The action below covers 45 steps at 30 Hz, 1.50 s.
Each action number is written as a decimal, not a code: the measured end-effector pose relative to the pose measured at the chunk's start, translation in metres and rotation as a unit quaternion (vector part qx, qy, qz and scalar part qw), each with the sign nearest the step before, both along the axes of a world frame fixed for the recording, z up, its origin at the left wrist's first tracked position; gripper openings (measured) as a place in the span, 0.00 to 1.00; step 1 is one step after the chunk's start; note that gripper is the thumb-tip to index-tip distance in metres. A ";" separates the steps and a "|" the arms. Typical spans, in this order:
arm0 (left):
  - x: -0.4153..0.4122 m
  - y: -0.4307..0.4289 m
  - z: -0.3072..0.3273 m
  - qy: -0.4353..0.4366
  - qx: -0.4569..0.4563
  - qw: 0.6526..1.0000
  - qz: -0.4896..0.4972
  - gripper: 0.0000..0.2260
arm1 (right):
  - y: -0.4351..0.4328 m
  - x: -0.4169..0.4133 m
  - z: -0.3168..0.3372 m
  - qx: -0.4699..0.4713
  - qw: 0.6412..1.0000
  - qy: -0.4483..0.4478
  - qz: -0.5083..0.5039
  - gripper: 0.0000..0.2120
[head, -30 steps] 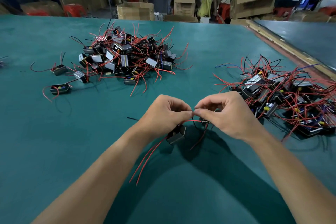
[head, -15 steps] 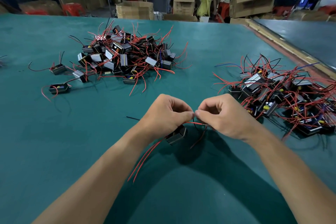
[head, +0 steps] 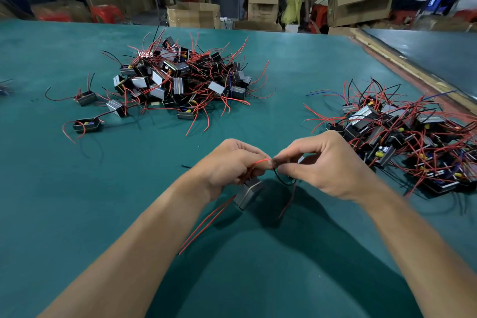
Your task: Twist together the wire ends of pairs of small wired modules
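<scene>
My left hand [head: 228, 165] and my right hand [head: 327, 165] meet fingertip to fingertip above the green table [head: 77, 201]. Each pinches wire ends at the same spot; a short red wire [head: 262, 161] arches between the fingertips. A small black-and-silver module [head: 249, 193] hangs just under my left hand, with two long red leads [head: 206, 224] trailing toward me. A black wire loop [head: 282, 181] and a thin red lead [head: 289, 200] drop below my right hand. A second module is mostly hidden inside my right hand.
A large heap of modules with red and black wires [head: 180, 82] lies at the far centre-left, with a few strays [head: 86, 125] to its left. Another heap [head: 402, 137] lies at the right. Cardboard boxes [head: 193, 15] and seated people are beyond the table's far edge.
The hanging module has tipped more upright under my left hand, and a red wire now arches between the fingertips. Both hands stay in the same place.
</scene>
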<state>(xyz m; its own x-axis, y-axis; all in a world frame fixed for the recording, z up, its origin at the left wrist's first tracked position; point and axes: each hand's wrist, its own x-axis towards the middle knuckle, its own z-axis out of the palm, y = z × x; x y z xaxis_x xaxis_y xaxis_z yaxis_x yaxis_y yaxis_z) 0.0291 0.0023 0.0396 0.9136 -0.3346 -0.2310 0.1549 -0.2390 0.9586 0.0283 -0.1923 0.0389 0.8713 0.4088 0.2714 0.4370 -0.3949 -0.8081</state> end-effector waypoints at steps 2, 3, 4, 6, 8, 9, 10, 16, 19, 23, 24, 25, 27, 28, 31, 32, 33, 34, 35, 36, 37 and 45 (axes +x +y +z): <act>0.000 0.000 0.000 0.003 0.000 1.000 -0.005 0.10 | 0.001 -0.002 0.000 0.004 1.000 -0.006 -0.002 0.08; -0.001 0.000 -0.001 0.003 -0.003 1.000 -0.007 0.09 | 0.002 -0.002 0.001 -0.001 1.000 -0.009 -0.004 0.06; -0.001 0.000 -0.001 0.002 -0.007 1.000 -0.007 0.09 | 0.002 -0.002 0.001 -0.010 1.000 -0.012 -0.007 0.06; -0.002 0.000 -0.001 -0.006 -0.013 1.000 -0.008 0.07 | 0.003 -0.001 0.000 -0.029 0.999 -0.015 -0.011 0.09; -0.002 -0.001 -0.002 -0.020 -0.013 1.000 -0.009 0.07 | 0.003 -0.001 -0.002 -0.043 0.999 -0.009 -0.014 0.10; -0.002 -0.001 -0.002 -0.028 -0.012 1.000 -0.007 0.08 | 0.003 0.000 -0.002 -0.051 0.999 0.000 -0.016 0.10; -0.003 -0.002 -0.003 -0.038 -0.010 0.999 -0.004 0.07 | 0.004 0.001 -0.003 -0.058 0.998 0.015 -0.019 0.10; -0.006 -0.008 -0.006 -0.080 0.009 0.997 0.005 0.08 | 0.002 0.001 -0.003 -0.037 0.998 0.045 -0.020 0.09; -0.004 -0.006 -0.004 -0.056 0.014 0.998 0.011 0.08 | 0.001 -0.002 0.001 -0.028 1.000 0.001 -0.003 0.08; -0.002 -0.005 -0.004 -0.022 -0.002 1.000 0.013 0.08 | 0.001 -0.002 0.001 -0.033 0.999 0.001 -0.004 0.09; -0.002 -0.005 -0.004 -0.019 -0.003 1.000 0.012 0.07 | 0.001 -0.002 0.001 -0.025 1.000 0.000 -0.006 0.09; -0.002 -0.005 -0.004 -0.018 -0.006 1.000 0.011 0.07 | 0.001 -0.002 0.002 -0.015 1.000 -0.003 -0.007 0.09; -0.002 -0.005 -0.003 -0.015 -0.011 1.000 0.011 0.07 | 0.002 -0.003 0.001 0.001 1.000 -0.005 -0.008 0.10; -0.002 -0.005 -0.003 -0.012 -0.012 1.000 0.012 0.07 | 0.002 -0.003 0.001 0.004 1.000 -0.005 -0.008 0.10; -0.001 -0.003 -0.003 -0.006 -0.010 1.000 0.018 0.08 | 0.003 -0.003 0.000 0.001 1.000 -0.004 -0.003 0.13; -0.001 -0.003 -0.003 -0.004 -0.009 1.000 0.020 0.09 | 0.002 -0.003 0.000 0.003 1.000 -0.003 -0.002 0.13; 0.000 -0.002 -0.002 0.000 -0.009 1.000 0.022 0.10 | 0.002 -0.003 0.001 0.005 1.000 -0.004 -0.003 0.14; 0.000 -0.001 -0.003 0.004 -0.010 1.000 0.024 0.11 | 0.002 -0.003 0.001 0.005 1.000 -0.006 -0.007 0.14; 0.001 -0.001 -0.003 0.008 -0.013 1.000 0.024 0.12 | 0.002 -0.002 0.000 0.001 1.000 -0.010 -0.011 0.13; 0.001 -0.001 -0.003 0.012 -0.015 1.000 0.023 0.12 | 0.002 -0.002 0.000 -0.005 1.000 -0.013 -0.015 0.12; 0.001 0.000 -0.003 0.015 -0.016 1.000 0.021 0.11 | 0.002 -0.001 -0.001 -0.010 1.000 -0.016 -0.018 0.10; 0.000 -0.001 -0.002 -0.042 0.001 0.999 0.010 0.09 | 0.002 -0.002 -0.002 -0.079 0.997 -0.015 -0.017 0.08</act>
